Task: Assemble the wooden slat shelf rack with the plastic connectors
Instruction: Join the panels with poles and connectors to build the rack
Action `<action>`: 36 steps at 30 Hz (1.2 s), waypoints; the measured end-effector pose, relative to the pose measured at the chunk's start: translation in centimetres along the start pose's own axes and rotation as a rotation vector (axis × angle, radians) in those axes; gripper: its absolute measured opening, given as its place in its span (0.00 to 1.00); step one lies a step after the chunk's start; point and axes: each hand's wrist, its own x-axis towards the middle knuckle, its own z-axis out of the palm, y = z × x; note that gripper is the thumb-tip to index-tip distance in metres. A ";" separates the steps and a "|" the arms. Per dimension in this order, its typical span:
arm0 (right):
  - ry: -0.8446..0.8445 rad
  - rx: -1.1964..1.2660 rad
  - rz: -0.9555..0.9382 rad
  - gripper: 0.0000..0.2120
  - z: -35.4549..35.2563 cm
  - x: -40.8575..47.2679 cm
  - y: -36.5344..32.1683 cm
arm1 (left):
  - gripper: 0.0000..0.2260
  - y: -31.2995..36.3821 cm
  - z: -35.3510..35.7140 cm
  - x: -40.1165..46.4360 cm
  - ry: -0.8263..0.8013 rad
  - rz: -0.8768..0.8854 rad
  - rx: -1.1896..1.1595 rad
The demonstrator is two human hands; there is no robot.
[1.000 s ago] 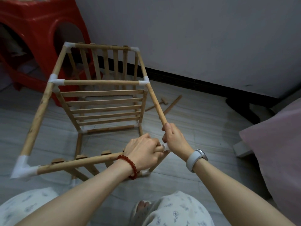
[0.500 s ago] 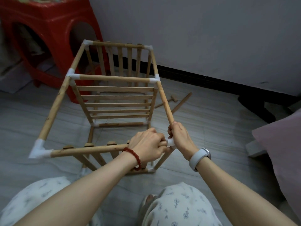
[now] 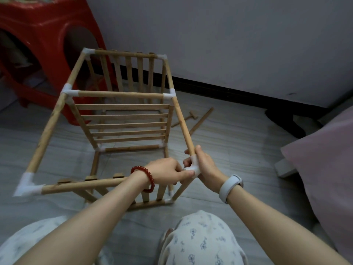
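Observation:
A wooden slat shelf rack [image 3: 122,119] stands on the floor, its rods joined by white plastic connectors. At the near right top corner sits a white corner connector [image 3: 194,167]. My left hand [image 3: 168,172] grips the near horizontal rod [image 3: 84,185] at its right end, against that connector. My right hand [image 3: 205,167] curls around the connector and the lower end of the right side rod [image 3: 182,124]. Another white connector [image 3: 27,185] caps the near left corner.
A red plastic stool [image 3: 38,44] stands behind the rack at the left. A loose wooden rod [image 3: 201,120] and a small wooden mallet [image 3: 186,118] lie on the floor to the right. A pink cushion [image 3: 324,169] fills the right edge. My knees are below.
The view has shifted a little, so the rack sits further right in the picture. Both hands stay at the near right corner; the white connector now shows more between them.

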 end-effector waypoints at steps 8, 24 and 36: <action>0.166 -0.086 -0.037 0.18 0.4 0.3 -1.5 | 0.12 -0.6 -1.0 0.0 -0.133 0.015 -0.061; 0.327 -0.984 -0.252 0.13 2.8 0.3 -2.5 | 0.15 -1.1 -0.5 -0.9 0.189 0.164 0.454; 0.365 -0.959 -0.215 0.13 3.5 0.9 -1.3 | 0.15 -2.8 -0.3 0.2 0.213 0.205 0.374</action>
